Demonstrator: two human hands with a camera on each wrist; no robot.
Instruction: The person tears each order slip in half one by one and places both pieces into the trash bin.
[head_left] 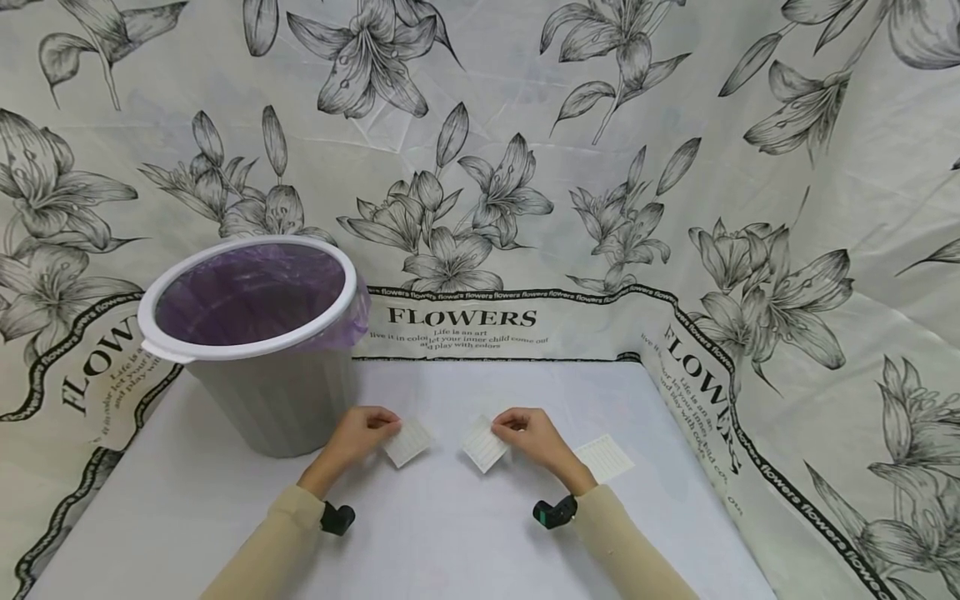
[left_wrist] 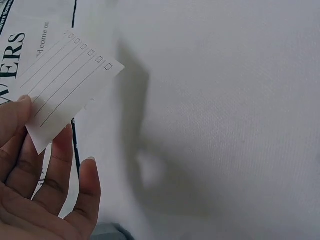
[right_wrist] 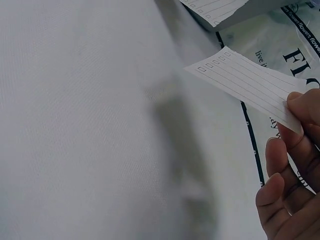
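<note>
In the head view my left hand (head_left: 365, 433) pinches a small piece of lined paper (head_left: 407, 442) between thumb and fingertips. My right hand (head_left: 531, 433) pinches a similar lined paper piece (head_left: 483, 444) by its edge. A gap separates the two pieces, and both are held above the table. In the left wrist view, a row of small checkboxes runs along one edge of the left hand's paper (left_wrist: 72, 75). The right hand's paper (right_wrist: 250, 85) bends slightly and carries checkboxes too. Another lined paper sheet (head_left: 604, 457) lies on the table beside my right wrist.
A grey bin (head_left: 277, 400) with a white rim and a purple liner (head_left: 255, 292) stands at the back left, close to my left hand. White cloth covers the table (head_left: 450, 533). A flower-printed curtain (head_left: 480, 183) hangs behind and at both sides.
</note>
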